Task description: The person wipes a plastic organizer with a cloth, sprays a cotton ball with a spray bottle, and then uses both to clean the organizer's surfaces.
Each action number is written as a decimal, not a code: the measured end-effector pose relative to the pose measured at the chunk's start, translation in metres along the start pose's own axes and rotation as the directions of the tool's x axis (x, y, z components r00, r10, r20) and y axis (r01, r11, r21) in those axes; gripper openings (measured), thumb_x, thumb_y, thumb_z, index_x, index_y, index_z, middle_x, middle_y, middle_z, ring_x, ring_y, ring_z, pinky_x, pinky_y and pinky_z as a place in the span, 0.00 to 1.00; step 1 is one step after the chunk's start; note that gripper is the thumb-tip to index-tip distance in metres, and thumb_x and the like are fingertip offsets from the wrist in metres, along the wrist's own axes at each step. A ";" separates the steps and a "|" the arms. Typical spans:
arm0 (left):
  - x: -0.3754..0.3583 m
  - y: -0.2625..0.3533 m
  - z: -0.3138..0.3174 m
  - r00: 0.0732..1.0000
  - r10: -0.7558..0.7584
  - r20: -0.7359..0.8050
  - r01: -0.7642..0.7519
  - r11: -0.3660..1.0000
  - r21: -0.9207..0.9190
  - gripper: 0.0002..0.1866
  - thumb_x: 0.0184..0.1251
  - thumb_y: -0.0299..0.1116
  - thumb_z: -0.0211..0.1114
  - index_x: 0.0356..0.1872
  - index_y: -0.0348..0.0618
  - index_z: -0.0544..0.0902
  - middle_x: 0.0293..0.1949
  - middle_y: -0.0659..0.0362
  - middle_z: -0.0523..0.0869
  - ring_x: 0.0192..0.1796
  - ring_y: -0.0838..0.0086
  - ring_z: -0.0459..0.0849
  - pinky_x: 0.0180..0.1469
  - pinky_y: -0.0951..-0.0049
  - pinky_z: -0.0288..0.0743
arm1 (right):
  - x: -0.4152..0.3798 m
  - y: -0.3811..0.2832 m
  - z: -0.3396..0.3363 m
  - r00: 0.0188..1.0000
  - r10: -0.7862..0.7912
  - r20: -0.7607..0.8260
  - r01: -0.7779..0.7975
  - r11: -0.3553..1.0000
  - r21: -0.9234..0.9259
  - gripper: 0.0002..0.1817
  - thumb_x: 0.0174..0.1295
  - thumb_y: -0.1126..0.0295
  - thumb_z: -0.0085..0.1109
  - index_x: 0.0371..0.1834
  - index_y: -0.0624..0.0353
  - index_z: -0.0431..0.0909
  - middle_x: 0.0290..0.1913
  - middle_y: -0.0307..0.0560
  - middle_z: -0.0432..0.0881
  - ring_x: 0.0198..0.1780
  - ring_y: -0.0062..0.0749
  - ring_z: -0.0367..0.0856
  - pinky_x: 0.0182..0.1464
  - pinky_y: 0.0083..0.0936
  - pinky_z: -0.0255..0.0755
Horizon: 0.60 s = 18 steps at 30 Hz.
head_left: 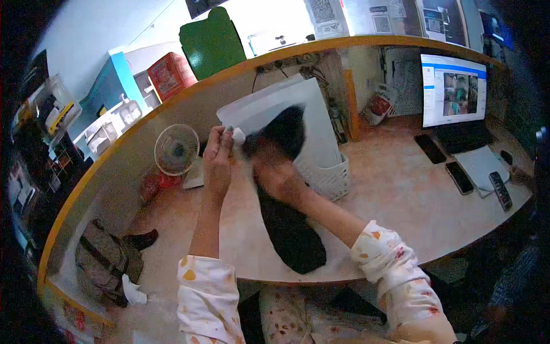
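My left hand point(217, 163) is raised over the desk, its thumb and fingers pinched around a small white-and-grey object point(238, 136) whose kind I cannot make out. Close beside it, my right hand point(277, 176) is blurred by motion and closed around a long piece of black cloth point(292, 232). One dark end of the cloth sticks up above the hand, also smeared; the longer part hangs down toward the desk's front edge. My right fingertips are mostly hidden behind the blur.
Behind my hands, a white basket point(335, 179) holds large white sheets or folders point(314, 112). A small fan point(176, 150) and a grey bag point(103, 258) are on the left. The laptop point(455, 94), phones point(429, 149), remote point(501, 191) and notebook point(480, 166) lie right.
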State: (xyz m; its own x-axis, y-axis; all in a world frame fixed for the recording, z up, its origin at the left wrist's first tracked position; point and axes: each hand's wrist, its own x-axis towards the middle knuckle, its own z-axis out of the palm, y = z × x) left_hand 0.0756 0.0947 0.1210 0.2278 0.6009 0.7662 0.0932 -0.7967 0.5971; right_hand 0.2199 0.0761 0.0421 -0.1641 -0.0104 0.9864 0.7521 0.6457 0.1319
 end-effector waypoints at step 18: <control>0.001 -0.003 0.000 0.999 0.038 0.026 -0.034 0.990 -0.139 0.08 0.72 0.33 0.49 0.39 0.41 0.74 0.31 0.69 0.74 0.34 0.88 0.69 0.38 0.86 0.64 | -0.055 -0.008 -0.026 0.742 -0.215 0.635 -0.043 0.930 0.366 0.16 0.58 0.68 0.53 0.49 0.58 0.74 0.50 0.52 0.75 0.53 0.45 0.73 0.56 0.38 0.66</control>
State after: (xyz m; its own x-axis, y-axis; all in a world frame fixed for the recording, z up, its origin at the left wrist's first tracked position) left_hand 0.0758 0.0975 0.1195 0.2566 0.5684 0.7817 -0.0504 -0.7998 0.5981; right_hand 0.2393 0.0517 -0.0111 -0.6890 0.3381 0.6410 0.4730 0.8799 0.0443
